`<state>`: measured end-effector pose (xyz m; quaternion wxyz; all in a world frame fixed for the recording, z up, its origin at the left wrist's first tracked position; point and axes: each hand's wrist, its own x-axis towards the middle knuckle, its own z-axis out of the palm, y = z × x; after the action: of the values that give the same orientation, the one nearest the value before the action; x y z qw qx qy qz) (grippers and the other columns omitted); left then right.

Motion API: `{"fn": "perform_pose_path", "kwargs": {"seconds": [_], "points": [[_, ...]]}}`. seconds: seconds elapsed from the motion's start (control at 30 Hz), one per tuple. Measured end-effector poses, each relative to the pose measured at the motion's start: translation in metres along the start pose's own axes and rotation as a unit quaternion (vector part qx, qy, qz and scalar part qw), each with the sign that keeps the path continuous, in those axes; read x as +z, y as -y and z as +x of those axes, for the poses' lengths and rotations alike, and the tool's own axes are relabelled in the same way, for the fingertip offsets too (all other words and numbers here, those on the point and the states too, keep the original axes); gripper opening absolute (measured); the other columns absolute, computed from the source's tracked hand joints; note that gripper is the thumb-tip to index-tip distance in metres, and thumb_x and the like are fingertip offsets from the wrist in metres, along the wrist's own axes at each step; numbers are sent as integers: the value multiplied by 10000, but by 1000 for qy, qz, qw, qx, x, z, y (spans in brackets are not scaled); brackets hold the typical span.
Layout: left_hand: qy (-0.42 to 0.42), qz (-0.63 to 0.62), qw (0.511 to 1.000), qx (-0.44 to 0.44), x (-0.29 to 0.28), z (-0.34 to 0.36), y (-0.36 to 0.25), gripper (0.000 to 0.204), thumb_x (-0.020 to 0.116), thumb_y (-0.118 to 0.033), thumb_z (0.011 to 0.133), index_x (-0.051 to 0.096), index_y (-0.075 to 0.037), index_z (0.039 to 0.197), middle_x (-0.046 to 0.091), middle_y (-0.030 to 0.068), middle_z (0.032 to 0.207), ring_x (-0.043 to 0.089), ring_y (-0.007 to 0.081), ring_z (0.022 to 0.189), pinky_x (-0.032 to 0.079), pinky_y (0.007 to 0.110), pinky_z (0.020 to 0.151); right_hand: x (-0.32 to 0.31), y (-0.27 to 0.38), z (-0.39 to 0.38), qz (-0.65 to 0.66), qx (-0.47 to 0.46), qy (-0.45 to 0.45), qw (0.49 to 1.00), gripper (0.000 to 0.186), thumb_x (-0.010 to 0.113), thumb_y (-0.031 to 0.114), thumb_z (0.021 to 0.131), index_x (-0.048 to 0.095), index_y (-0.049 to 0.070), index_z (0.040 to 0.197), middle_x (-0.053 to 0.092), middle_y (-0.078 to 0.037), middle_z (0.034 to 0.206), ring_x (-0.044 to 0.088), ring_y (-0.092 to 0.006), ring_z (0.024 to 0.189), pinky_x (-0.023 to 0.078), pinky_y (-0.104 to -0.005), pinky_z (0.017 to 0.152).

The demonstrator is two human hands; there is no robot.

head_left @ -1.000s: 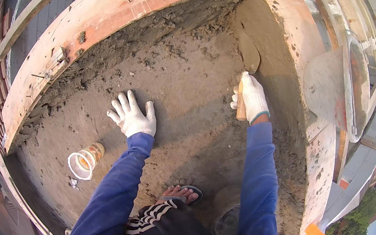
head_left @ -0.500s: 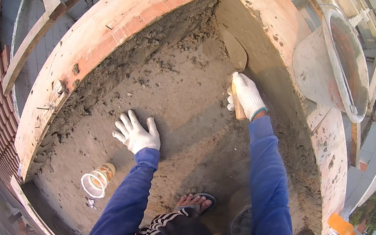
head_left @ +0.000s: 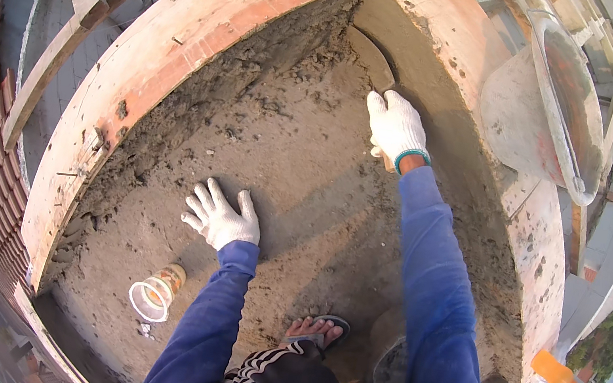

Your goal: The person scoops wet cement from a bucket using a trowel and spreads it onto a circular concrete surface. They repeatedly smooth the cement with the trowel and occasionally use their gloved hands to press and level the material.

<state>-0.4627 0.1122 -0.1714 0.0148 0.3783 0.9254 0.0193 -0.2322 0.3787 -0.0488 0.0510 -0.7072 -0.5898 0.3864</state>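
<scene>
My right hand, in a white knit glove, is wrapped round the wooden handle of a trowel. The trowel has a rounded blade, smeared the colour of mortar. It lies along the foot of the smoothed right wall, close to the far corner. My left hand, gloved alike, rests flat with spread fingers on the grey mortar floor. Rough, lumpy mortar covers the left wall.
A clear plastic cup lies tilted left of my left forearm. My sandalled foot stands below, beside a dark bucket. A large mortar-stained tub rests beyond the right rim. An orange bottle sits at the lower right edge.
My right hand has moved up and slightly left with the trowel, and its blade now lies nearer the far corner. My left hand stays planted.
</scene>
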Motion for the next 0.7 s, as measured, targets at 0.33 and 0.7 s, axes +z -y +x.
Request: {"fn": "perform_pose_path", "kwargs": {"seconds": [0.33,0.7], "points": [[-27,-14,999,9,5,0,7,834,675,-549,1040,520,-46,1687,440,266,1773,307,529,1673,117,712,1377,-23,6,-76,279,-42,-19,959,417,577,456,1189,639,44,1158,640,-82,834,690,-176,629,596,-368,530],[11,2,1000,-4,-5,1,-1,814,614,-549,1085,469,-72,1730,401,235,1810,288,486,1700,106,674,1396,5,-52,-32,359,64,113,924,491,567,495,1193,586,44,1386,632,-95,951,634,-182,679,598,-392,565]]}}
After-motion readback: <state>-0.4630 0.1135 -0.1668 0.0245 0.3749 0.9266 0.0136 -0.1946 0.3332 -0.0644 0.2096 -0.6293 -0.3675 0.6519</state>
